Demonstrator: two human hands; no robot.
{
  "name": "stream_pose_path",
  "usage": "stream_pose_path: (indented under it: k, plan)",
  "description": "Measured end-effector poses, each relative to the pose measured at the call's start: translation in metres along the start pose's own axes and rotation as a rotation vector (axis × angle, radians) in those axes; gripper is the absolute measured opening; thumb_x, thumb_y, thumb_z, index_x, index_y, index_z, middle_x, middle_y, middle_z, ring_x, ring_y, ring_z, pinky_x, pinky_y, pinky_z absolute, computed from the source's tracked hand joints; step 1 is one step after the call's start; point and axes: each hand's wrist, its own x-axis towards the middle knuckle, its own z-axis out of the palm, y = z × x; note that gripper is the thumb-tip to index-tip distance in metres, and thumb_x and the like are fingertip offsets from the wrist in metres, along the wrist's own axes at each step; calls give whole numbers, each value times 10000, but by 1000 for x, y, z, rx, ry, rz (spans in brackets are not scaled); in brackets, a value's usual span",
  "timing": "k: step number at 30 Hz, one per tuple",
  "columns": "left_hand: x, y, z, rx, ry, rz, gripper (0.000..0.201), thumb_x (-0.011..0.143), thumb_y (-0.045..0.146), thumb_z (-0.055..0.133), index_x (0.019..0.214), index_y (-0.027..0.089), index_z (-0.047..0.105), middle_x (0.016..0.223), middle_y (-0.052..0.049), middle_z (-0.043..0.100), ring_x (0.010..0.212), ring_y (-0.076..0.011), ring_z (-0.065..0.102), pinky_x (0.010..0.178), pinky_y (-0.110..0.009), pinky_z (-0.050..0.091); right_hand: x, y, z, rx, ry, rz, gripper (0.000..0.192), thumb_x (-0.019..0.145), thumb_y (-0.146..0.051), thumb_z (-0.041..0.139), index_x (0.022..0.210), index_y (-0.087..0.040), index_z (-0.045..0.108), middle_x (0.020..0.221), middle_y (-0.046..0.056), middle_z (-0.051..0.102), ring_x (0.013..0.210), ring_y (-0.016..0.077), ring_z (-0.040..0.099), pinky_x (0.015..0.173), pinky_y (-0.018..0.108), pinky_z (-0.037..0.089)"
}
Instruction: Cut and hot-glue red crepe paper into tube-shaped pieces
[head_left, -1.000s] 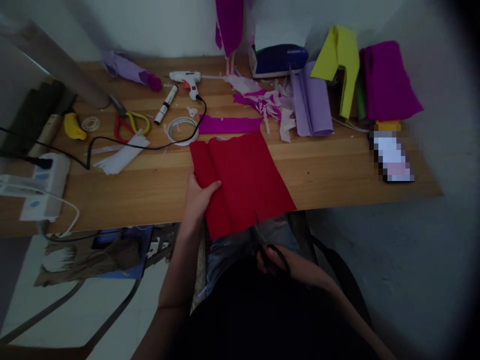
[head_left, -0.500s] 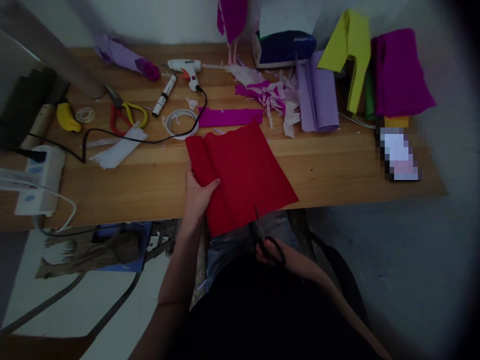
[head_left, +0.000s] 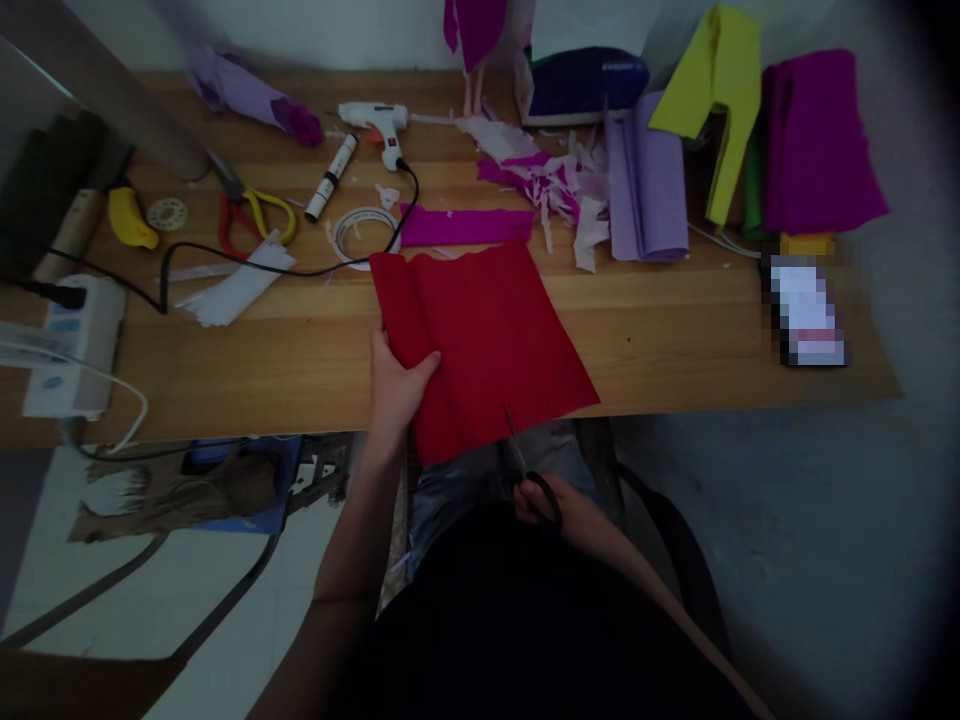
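The left hand (head_left: 394,388) has a narrow grip, thumb on top, on the left part of a red sheet (head_left: 495,345); its other fingers are mostly hidden underneath. The right hand (head_left: 576,512) has its grip around the black handles of a pair of scissors (head_left: 520,462), with one blade lying over the sheet's near edge (the other blade is out of sight). The sheet rests on the near middle of the bench (head_left: 690,370) and overhangs its near side above the person's lap (head_left: 450,495).

Just past the sheet's far edge lies a magenta strip (head_left: 466,227), with a white tape ring (head_left: 366,213) to its left. Farther off on the left are a marker (head_left: 331,180), a glue gun (head_left: 389,143) and white strips (head_left: 240,288). Far right of the sheet come torn scraps (head_left: 551,185), a folded lilac sheet (head_left: 646,185) and a yellow-green piece (head_left: 720,85); a phone (head_left: 810,312) lies well to the right.
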Motion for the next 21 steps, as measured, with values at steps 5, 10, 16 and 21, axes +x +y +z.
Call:
stream_pose_path:
  k: [5,10,16,21]
  plan:
    - [0,2,0,6,1,6,678,601,159,712,1206,236,418,1326,-131,533,1194,-288,567,1085,-488,425,1,1,0,-2,35,10,676,721,-862,365,615,-196,414,558,-30,389,512,91,323,514,250,280]
    - [0,1,0,52,22,11,710,598,160,719,1232,222,405,1340,-131,521,1225,-291,543,1087,-478,421,1,2,-1,-19,76,14,672,724,-849,386,578,-194,421,539,-28,380,509,95,337,515,256,275]
    - [-1,3,0,58,28,9,685,613,154,714,1220,238,409,1327,-116,535,1207,-277,556,1082,-469,431,2,4,-2,-40,73,31,662,739,-830,401,582,-188,438,540,-25,394,516,100,353,530,258,284]
    - [-2,3,0,73,26,-39,615,605,184,720,1154,226,446,1261,-120,578,1150,-283,589,1053,-467,454,0,-8,-3,-49,18,29,664,763,-823,367,634,-180,470,597,-10,447,554,107,381,551,251,306]
